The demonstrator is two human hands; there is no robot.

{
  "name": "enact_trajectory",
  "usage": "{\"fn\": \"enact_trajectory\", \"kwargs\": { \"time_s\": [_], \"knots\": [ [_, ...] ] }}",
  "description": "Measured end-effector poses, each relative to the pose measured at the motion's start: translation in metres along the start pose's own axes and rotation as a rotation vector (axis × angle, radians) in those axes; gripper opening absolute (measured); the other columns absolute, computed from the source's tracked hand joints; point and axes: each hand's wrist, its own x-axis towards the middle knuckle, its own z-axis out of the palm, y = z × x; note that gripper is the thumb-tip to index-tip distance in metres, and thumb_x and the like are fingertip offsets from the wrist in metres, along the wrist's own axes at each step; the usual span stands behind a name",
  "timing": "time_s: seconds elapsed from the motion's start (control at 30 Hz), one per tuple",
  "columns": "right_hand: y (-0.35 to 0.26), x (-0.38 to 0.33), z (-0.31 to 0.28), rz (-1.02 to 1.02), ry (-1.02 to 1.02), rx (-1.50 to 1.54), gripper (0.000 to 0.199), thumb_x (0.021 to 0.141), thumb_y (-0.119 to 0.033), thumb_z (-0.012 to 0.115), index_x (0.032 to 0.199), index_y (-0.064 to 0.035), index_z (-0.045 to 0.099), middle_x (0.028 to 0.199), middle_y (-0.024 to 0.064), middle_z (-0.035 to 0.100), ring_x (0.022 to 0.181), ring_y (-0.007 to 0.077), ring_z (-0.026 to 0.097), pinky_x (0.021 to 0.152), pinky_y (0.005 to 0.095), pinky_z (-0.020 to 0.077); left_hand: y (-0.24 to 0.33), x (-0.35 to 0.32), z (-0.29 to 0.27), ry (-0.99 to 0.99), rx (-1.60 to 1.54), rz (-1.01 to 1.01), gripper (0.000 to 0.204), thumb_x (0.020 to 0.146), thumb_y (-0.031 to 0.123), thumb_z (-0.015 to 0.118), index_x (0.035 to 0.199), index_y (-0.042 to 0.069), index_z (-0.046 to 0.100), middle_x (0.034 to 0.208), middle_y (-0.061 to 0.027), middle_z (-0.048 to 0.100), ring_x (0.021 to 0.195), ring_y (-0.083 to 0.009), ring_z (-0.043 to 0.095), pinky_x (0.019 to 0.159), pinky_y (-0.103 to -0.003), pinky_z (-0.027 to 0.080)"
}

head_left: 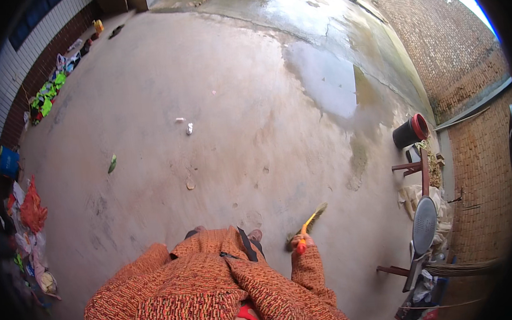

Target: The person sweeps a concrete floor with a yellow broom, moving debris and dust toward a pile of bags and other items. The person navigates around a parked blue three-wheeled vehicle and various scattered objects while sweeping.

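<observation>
My right hand [301, 240] is closed round the handle of a short broom [312, 219], held low at my right side. The handle is yellow with a red end, and its greenish-brown bristles point forward and right, near the concrete floor [148, 96]. Bent at my left side is my left sleeve [137, 263]; the hand itself does not show. On the floor ahead lie a crumpled white scrap [189, 128], a smaller white scrap [180, 120], a green leaf-like piece [112, 163] and a small brownish bit [191, 185].
Along the left wall are bright green cloths [47, 95], a blue bucket [8, 162] and an orange bag [33, 211]. To the right stand a black bucket [406, 136] with a red rim and a grey round-topped stool [424, 225]. A puddle [327, 81] spreads ahead.
</observation>
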Motion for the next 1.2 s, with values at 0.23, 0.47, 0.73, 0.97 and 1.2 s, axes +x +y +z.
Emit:
{"fn": "enact_trajectory", "kwargs": {
  "time_s": [0.23, 0.47, 0.73, 0.97, 1.2],
  "knots": [
    [0.051, 0.094, 0.065, 0.256, -0.082, -0.340, 0.014, 0.075, -0.012, 0.041, 0.063, -0.0074, 0.035, 0.052, -0.0011, 0.036, 0.045, 0.0116, 0.037, 0.043, 0.0224, 0.0359, 0.025, -0.016, 0.006, -0.027, 0.067, -0.003, 0.034, 0.075, 0.015, 0.052, 0.108, 0.010, 0.046, 0.081, -0.0050, 0.053, 0.072, -0.0152, 0.051, 0.064, -0.030, 0.043],
    [0.065, 0.093, 0.128, 0.446, -0.496, -0.013, 0.013, 0.071, -0.006, 0.044, 0.079, -0.0014, 0.035, 0.060, -0.0004, 0.037, 0.049, 0.0077, 0.040, 0.046, 0.0215, 0.0383, 0.041, -0.005, -0.017, -0.007, 0.105, 0.018, 0.034, 0.075, 0.015, 0.052, 0.108, 0.010, 0.046, 0.078, -0.0044, 0.053, 0.070, -0.0148, 0.051, 0.062, -0.030, 0.043],
    [0.035, 0.007, 0.122, 0.193, -0.804, -0.188, 0.022, 0.074, -0.001, 0.043, 0.093, -0.0001, 0.033, 0.066, 0.0021, 0.037, 0.053, 0.0077, 0.039, 0.045, 0.0207, 0.0373, 0.051, 0.012, -0.018, 0.009, 0.095, 0.038, 0.033, 0.075, 0.015, 0.052, 0.108, 0.010, 0.046, 0.075, -0.0037, 0.053, 0.068, -0.0144, 0.051, 0.061, -0.030, 0.044],
    [-0.031, -0.072, 0.074, -0.349, -0.563, -0.380, 0.031, 0.070, 0.002, 0.037, 0.098, -0.0086, 0.032, 0.068, 0.0043, 0.037, 0.048, 0.0071, 0.035, 0.040, 0.0199, 0.0346, 0.061, 0.021, -0.018, 0.076, 0.104, 0.066, 0.033, 0.075, 0.015, 0.052, 0.108, 0.011, 0.046, 0.073, -0.0030, 0.053, 0.066, -0.0141, 0.051, 0.059, -0.030, 0.044],
    [-0.123, -0.093, 0.029, -0.561, -0.043, -0.332, 0.018, 0.073, -0.002, 0.036, 0.089, -0.0077, 0.032, 0.062, 0.0025, 0.038, 0.046, 0.0071, 0.036, 0.039, 0.0205, 0.0348, 0.083, 0.036, -0.051, 0.383, -0.157, 0.082, 0.033, 0.075, 0.015, 0.052, 0.107, 0.011, 0.046, 0.071, -0.0024, 0.053, 0.064, -0.0137, 0.051, 0.058, -0.029, 0.044]
  ]
}}
